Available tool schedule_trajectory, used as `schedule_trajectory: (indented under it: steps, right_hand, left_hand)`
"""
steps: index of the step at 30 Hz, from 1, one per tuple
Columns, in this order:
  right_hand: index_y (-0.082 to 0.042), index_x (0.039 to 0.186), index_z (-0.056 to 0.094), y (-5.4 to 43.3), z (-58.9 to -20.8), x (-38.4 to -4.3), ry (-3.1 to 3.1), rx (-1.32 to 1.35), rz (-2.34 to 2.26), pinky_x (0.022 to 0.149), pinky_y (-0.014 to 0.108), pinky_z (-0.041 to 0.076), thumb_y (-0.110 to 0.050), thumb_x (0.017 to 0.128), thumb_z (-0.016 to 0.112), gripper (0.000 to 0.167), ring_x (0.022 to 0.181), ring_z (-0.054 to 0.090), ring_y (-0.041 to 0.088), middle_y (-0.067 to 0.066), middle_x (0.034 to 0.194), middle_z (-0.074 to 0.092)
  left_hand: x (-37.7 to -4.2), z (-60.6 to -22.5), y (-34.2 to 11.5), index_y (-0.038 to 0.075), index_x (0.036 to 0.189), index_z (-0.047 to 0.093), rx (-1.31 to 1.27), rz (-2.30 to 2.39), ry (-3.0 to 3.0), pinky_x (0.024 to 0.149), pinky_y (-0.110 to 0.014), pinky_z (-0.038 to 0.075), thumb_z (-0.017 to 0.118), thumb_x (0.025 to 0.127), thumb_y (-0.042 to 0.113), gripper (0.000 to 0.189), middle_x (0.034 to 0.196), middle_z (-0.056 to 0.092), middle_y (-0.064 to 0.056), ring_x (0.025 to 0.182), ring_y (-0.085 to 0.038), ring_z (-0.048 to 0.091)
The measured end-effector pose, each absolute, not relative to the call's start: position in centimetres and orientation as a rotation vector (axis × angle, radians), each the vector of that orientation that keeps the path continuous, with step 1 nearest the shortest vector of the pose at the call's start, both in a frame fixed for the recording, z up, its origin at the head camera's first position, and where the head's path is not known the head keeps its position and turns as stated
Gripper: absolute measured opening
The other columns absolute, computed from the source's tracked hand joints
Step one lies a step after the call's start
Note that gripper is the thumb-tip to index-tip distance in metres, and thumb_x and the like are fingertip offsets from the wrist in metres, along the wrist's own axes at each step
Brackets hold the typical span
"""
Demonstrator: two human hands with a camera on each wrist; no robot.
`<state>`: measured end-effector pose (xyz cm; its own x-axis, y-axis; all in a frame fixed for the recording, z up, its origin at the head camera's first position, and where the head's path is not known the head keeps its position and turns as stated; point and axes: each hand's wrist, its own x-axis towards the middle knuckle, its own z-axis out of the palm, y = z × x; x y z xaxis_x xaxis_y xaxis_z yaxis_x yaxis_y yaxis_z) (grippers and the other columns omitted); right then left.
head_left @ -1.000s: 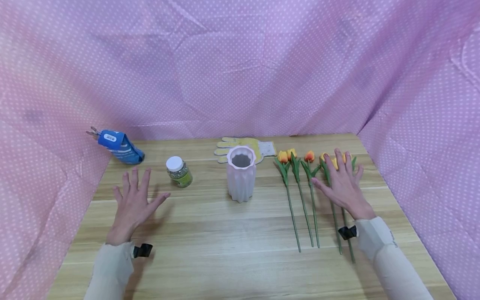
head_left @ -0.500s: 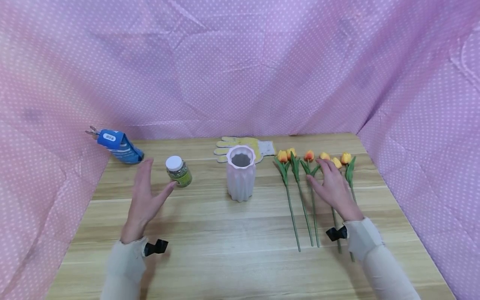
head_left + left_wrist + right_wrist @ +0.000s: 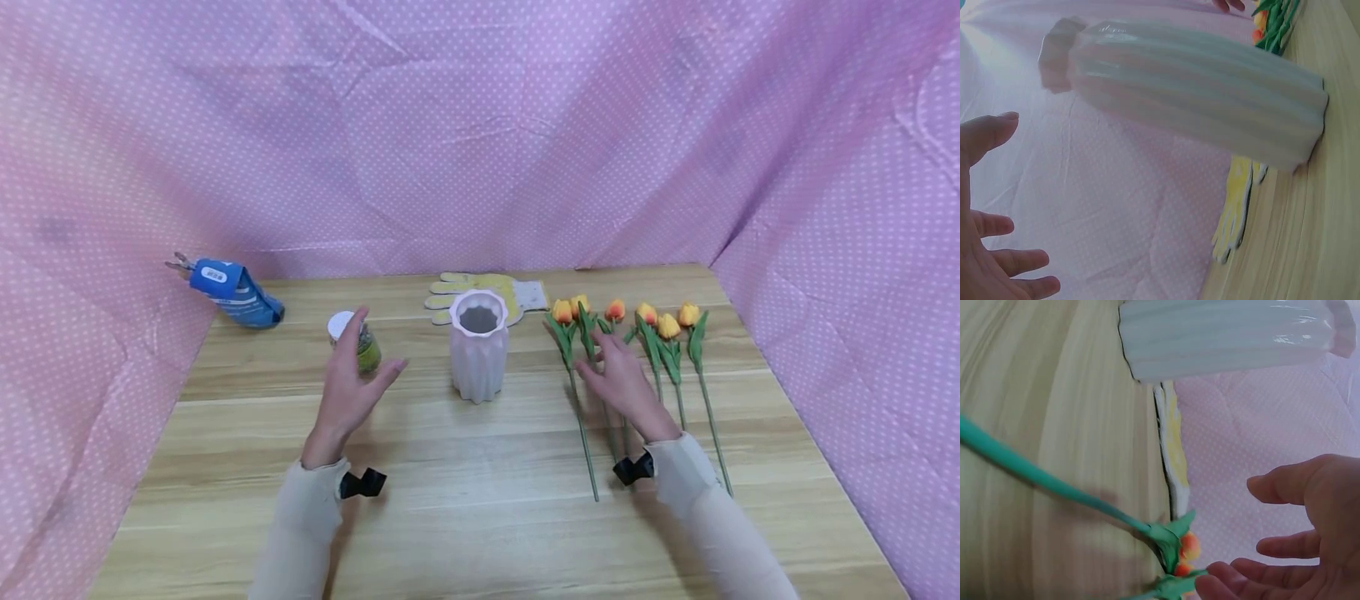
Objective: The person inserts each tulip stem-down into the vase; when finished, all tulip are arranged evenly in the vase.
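A pale pink fluted vase point(image 3: 478, 358) stands upright mid-table, between the two hands. My left hand point(image 3: 351, 396) hovers left of it with thumb spread from the fingers, holding nothing. Behind that hand, partly covered, is a white-lidded jar point(image 3: 367, 354) with a green label. Over the artificial tulips point(image 3: 566, 333) is my right hand point(image 3: 621, 383), its fingers loosely bent and grasping nothing. It hides parts of some stems in the head view. The right wrist view has orange tulip blooms point(image 3: 1189, 547) just beyond the fingertips.
A yellow and white work glove point(image 3: 487, 292) lies behind the vase. At the back left, a blue bag point(image 3: 240, 292) leans with a metal clip on its top. Pink dotted cloth point(image 3: 480, 142) walls the table's back and sides.
Both hands have moved inward toward the vase, the left going right and the right going left. Their spread fingers have drawn closer together. The vase, jar and tulips stay put.
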<state>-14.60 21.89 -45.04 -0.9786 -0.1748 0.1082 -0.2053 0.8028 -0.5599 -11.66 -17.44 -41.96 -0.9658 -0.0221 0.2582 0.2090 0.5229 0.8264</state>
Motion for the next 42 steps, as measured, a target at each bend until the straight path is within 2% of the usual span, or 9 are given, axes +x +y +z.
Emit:
schedule_trajectory:
  steps: [8, 15, 19, 21, 24, 26, 28, 35, 42]
  right_hand:
    - [0.010, 0.142, 0.044, 20.8, -46.4, -15.2, -3.019, 0.221, 1.009, 0.080, 0.048, 0.060, -0.023, 0.095, 0.067, 0.063, 0.096, 0.068, 0.036, 0.031, 0.121, 0.062]
    - [0.012, 0.142, 0.044, 20.2, -47.4, -15.7, -3.109, 0.109, 1.026, 0.091, 0.051, 0.058, -0.024, 0.094, 0.067, 0.064, 0.107, 0.068, 0.041, 0.029, 0.118, 0.066]
    - [0.013, 0.141, 0.045, 20.0, -47.5, -15.7, -3.137, 0.074, 1.004, 0.089, 0.050, 0.058, -0.024, 0.094, 0.067, 0.064, 0.106, 0.067, 0.040, 0.028, 0.115, 0.068]
    - [0.011, 0.127, 0.055, 20.0, -47.5, -15.8, -3.148, 0.070, 0.974, 0.076, 0.043, 0.059, -0.023, 0.093, 0.068, 0.050, 0.092, 0.067, 0.035, 0.024, 0.103, 0.068]
    - [0.004, 0.096, 0.061, 19.8, -47.7, -16.0, -3.150, 0.093, 0.896, 0.061, 0.033, 0.048, -0.021, 0.092, 0.069, 0.026, 0.075, 0.059, 0.027, 0.015, 0.083, 0.061]
    - [-0.003, 0.080, 0.055, 19.7, -47.8, -16.1, -3.151, 0.108, 0.864, 0.057, 0.029, 0.039, -0.019, 0.091, 0.069, 0.024, 0.068, 0.051, 0.023, 0.009, 0.073, 0.054]
    - [-0.004, 0.076, 0.056, 19.7, -47.9, -16.2, -3.162, 0.107, 0.842, 0.057, 0.028, 0.038, -0.019, 0.090, 0.070, 0.025, 0.067, 0.051, 0.023, 0.008, 0.071, 0.053]
    - [-0.005, 0.073, 0.061, 19.4, -47.9, -16.1, -3.213, 0.062, 0.816, 0.057, 0.027, 0.039, -0.018, 0.086, 0.073, 0.022, 0.065, 0.053, 0.022, 0.009, 0.069, 0.058]
    - [-0.001, 0.083, 0.065, 19.2, -47.9, -15.9, -3.232, 0.004, 0.830, 0.060, 0.031, 0.046, -0.011, 0.090, 0.067, 0.012, 0.071, 0.056, 0.024, 0.013, 0.080, 0.064]
  left_hand:
    - [-12.5, -42.4, -14.7, 0.012, 0.159, 0.024, -0.216, -1.512, -2.555, 0.125, -0.060, 0.019, 0.073, 0.087, 0.029, 0.089, 0.167, 0.025, -0.013, 0.154, -0.036, 0.023]
    - [-13.2, -43.5, -12.8, 0.008, 0.157, 0.027, -0.318, -1.628, -2.488, 0.123, -0.057, 0.026, 0.073, 0.088, 0.021, 0.084, 0.164, 0.030, -0.017, 0.152, -0.035, 0.028]
    - [-13.5, -43.9, -11.9, 0.009, 0.157, 0.030, -0.363, -1.690, -2.458, 0.122, -0.056, 0.029, 0.074, 0.088, 0.021, 0.083, 0.162, 0.034, -0.016, 0.151, -0.034, 0.032]
    - [-13.6, -44.1, -11.5, 0.010, 0.156, 0.030, -0.381, -1.727, -2.451, 0.122, -0.056, 0.030, 0.074, 0.088, 0.021, 0.082, 0.162, 0.035, -0.016, 0.150, -0.034, 0.033]
    - [-13.8, -44.5, -10.8, 0.011, 0.156, 0.032, -0.393, -1.787, -2.431, 0.121, -0.056, 0.032, 0.074, 0.088, 0.019, 0.081, 0.160, 0.039, -0.015, 0.149, -0.034, 0.036]
    - [-14.0, -44.7, -10.4, 0.014, 0.156, 0.032, -0.388, -1.828, -2.426, 0.120, -0.055, 0.034, 0.075, 0.087, 0.019, 0.082, 0.159, 0.040, -0.014, 0.148, -0.033, 0.037]
    - [-14.1, -44.9, -10.0, 0.015, 0.156, 0.032, -0.378, -1.865, -2.420, 0.119, -0.054, 0.036, 0.077, 0.086, 0.018, 0.083, 0.158, 0.041, -0.013, 0.146, -0.032, 0.039]
    - [-14.4, -45.4, -8.9, 0.020, 0.157, 0.030, -0.315, -1.939, -2.451, 0.120, -0.050, 0.037, 0.081, 0.085, 0.023, 0.089, 0.156, 0.044, -0.007, 0.143, -0.030, 0.045]
    - [-14.4, -45.6, -8.6, 0.020, 0.157, 0.029, -0.311, -1.927, -2.443, 0.119, -0.051, 0.038, 0.082, 0.085, 0.023, 0.090, 0.154, 0.047, -0.008, 0.141, -0.030, 0.047]
